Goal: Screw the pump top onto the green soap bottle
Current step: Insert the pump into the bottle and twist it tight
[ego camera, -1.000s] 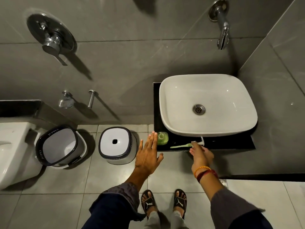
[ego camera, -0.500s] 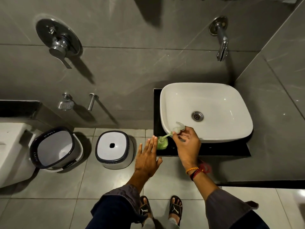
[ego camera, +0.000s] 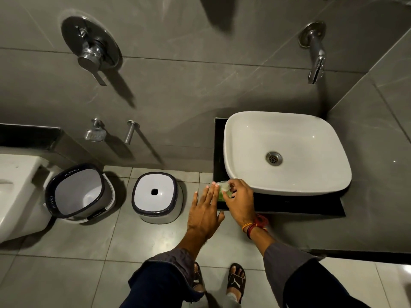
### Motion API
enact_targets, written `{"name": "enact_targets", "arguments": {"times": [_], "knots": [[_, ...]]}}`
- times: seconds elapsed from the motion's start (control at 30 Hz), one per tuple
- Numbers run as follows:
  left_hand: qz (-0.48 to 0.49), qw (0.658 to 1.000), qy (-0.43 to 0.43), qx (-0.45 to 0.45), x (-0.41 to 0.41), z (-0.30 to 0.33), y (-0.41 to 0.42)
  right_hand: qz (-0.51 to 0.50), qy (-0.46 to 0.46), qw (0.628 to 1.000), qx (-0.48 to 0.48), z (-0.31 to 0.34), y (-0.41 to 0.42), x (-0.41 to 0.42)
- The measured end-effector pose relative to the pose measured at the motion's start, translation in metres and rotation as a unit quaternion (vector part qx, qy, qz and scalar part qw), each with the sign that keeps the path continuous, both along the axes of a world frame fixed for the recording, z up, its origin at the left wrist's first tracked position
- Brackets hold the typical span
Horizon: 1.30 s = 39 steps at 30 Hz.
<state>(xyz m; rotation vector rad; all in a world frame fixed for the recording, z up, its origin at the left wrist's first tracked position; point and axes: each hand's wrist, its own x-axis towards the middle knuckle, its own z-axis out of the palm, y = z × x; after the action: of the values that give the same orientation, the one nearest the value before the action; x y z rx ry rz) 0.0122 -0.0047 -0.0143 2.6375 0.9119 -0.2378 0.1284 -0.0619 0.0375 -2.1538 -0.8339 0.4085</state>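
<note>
The green soap bottle (ego camera: 220, 196) stands on the front left corner of the black counter (ego camera: 289, 205), mostly hidden between my two hands. My right hand (ego camera: 239, 198) grips the pale pump top (ego camera: 224, 186) directly over the bottle's mouth. My left hand (ego camera: 205, 213) is flat, fingers stretched out and together, its fingertips resting against the bottle's left side without wrapping around it. Whether the pump's threads meet the bottle neck cannot be made out.
A white basin (ego camera: 287, 152) fills most of the counter, with a wall tap (ego camera: 315, 52) above it. On the floor to the left stand a white stool (ego camera: 155, 194) and a bucket (ego camera: 77, 192), then a toilet (ego camera: 15, 192). My sandalled feet (ego camera: 235, 278) are below.
My right hand lifted the pump top off the counter, carried it left and lowered it onto the bottle's mouth. My left hand moved up to the bottle's side.
</note>
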Motion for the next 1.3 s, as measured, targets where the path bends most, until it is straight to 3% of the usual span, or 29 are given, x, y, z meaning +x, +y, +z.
{"name": "enact_targets", "arguments": {"times": [0.43,0.57,0.63,0.77,1.03,1.17,1.3], "knots": [[-0.004,1.0,0.001,0.007,0.0,-0.001,0.001,0.042,-0.057,0.995,-0.068,-0.006,0.008,0.006],[-0.009,1.0,0.005,0.011,-0.001,0.0,0.002,0.014,-0.125,0.98,-0.155,-0.001,0.016,0.004],[-0.009,1.0,0.001,0.01,-0.001,0.0,0.002,0.018,-0.145,0.979,-0.139,0.0,0.015,0.002],[-0.011,1.0,0.006,0.02,0.001,-0.002,0.001,0.043,-0.103,0.986,-0.124,-0.004,0.013,0.005],[-0.017,0.999,0.02,0.02,0.001,-0.002,0.002,-0.054,-0.062,0.984,-0.16,0.0,0.021,-0.003],[-0.017,0.999,0.018,0.025,0.001,0.001,0.001,0.037,-0.14,0.983,-0.113,0.005,0.015,0.003],[-0.008,1.0,0.017,0.024,0.002,0.002,-0.001,0.198,-0.199,0.943,-0.18,0.007,0.014,0.025]]}}
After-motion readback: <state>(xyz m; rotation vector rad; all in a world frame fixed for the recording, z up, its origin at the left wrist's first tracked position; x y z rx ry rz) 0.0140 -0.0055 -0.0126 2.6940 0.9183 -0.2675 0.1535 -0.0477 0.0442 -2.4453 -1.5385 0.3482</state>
